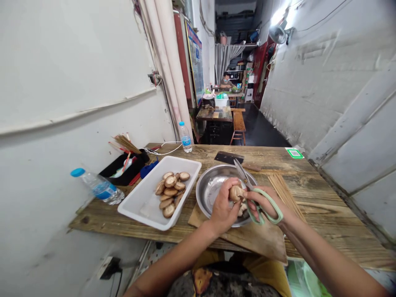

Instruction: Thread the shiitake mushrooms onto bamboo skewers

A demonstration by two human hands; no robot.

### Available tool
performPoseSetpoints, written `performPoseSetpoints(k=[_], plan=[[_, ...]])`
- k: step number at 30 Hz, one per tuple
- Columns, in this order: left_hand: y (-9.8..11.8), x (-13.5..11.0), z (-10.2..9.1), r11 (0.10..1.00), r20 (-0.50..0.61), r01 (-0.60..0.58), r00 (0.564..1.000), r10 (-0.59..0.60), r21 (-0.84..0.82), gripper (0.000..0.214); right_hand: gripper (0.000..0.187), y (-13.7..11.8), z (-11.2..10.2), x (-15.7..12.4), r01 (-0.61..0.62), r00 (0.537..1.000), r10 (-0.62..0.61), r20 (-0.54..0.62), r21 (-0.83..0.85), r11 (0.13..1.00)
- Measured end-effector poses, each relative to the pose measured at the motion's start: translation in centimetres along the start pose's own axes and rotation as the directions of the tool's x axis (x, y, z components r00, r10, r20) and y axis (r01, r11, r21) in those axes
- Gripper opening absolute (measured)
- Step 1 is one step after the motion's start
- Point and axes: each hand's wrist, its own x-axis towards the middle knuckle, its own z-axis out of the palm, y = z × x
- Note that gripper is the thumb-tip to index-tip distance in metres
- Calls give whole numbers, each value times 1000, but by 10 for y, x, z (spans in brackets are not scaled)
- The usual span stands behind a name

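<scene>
My left hand (225,208) is closed around a brown mushroom (235,193), held over a round steel bowl (204,186). My right hand (262,200) grips a pair of scissors (268,205) with pale green handles, their blades pointing up and away from me. Fingers of that hand also touch the mushroom near its stem. Pale pieces that look like mushroom stems (243,209) show in the bowl below my hands. Left of the bowl, a white plastic tray (139,209) holds several mushrooms (170,192), some with their undersides up.
Under the bowl lies a wooden board (262,241). Thin wooden skewers (286,196) rest on the right, and a dark cleaver (229,157) lies behind the bowl. Water bottles (186,138) and a black box (123,167) stand at the left and back. A person (226,82) sits far off.
</scene>
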Motion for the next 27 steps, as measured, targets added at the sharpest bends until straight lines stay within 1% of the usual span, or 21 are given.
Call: performPoseSetpoints(k=[3, 4, 5, 6, 8, 9, 10, 12, 13, 14, 15, 16, 18, 19, 20, 21, 22, 24, 25, 27], plan=[[-5, -3, 1, 982, 41, -136, 990, 132, 132, 51, 40, -2, 4, -4, -24, 1000, 24, 1, 26, 999], [-8, -3, 1, 973, 52, -154, 988, 147, 171, 50, 40, -3, 5, -6, -24, 1000, 24, -14, 26, 999], [-13, -3, -1, 967, 42, -148, 989, 142, 209, 49, 39, -5, 5, -8, -19, 999, 20, -33, 22, 1000], [-17, -3, -3, 964, 11, -114, 993, 115, 242, 47, 38, -6, 4, -11, -13, 998, 13, -55, 15, 1000], [-27, 1, -13, 964, -85, 25, 996, -3, 266, 46, 37, -7, -3, -16, 2, 995, -3, -97, -5, 1000], [-32, 4, -19, 962, -118, 117, 989, -90, 246, 46, 37, -6, -8, -16, 7, 993, -10, -120, -21, 1000], [-37, 7, -28, 957, -122, 206, 975, -183, 205, 48, 37, -4, -13, -16, 9, 989, -15, -150, -40, 999], [-44, 12, -47, 926, -103, 366, 928, -357, 94, 52, 38, 5, -23, -11, 5, 976, -23, -217, -85, 996], [-48, 14, -57, 902, -116, 429, 900, -421, 53, 55, 37, 10, -28, -7, -1, 969, -26, -247, -108, 994], [-51, 15, -68, 876, -159, 481, 869, -469, 41, 57, 37, 16, -31, -4, -10, 962, -25, -271, -126, 992], [-55, 15, -80, 850, -234, 523, 836, -496, 68, 59, 36, 21, -34, 0, -20, 957, -21, -291, -138, 990], [-59, 14, -92, 818, -335, 558, 804, -492, 139, 60, 37, 27, -35, 2, -32, 952, -14, -305, -144, 989], [-66, 9, -116, 719, -513, 614, 754, -410, 327, 60, 38, 35, -38, 2, -61, 944, 8, -330, -152, 986], [-70, 6, -128, 673, -566, 619, 747, -348, 404, 60, 39, 38, -39, -1, -79, 939, 20, -344, -159, 984], [-75, 2, -139, 631, -593, 614, 752, -287, 474, 61, 41, 42, -40, -4, -100, 934, 32, -357, -171, 980], [-79, -2, -148, 592, -599, 607, 763, -245, 531, 62, 42, 47, -42, -8, -123, 928, 45, -369, -189, 974], [-83, -7, -156, 556, -584, 598, 778, -230, 578, 63, 44, 52, -44, -13, -150, 923, 60, -381, -212, 966], [-90, -15, -168, 499, -524, 580, 810, -265, 644, 61, 47, 67, -49, -21, -214, 910, 91, -404, -272, 938], [-93, -18, -173, 479, -496, 575, 817, -295, 663, 60, 47, 77, -51, -23, -250, 903, 103, -417, -314, 916], [-96, -24, -179, 431, -479, 592, 805, -349, 681, 60, 43, 98, -57, -27, -323, 884, 111, -454, -421, 848]])
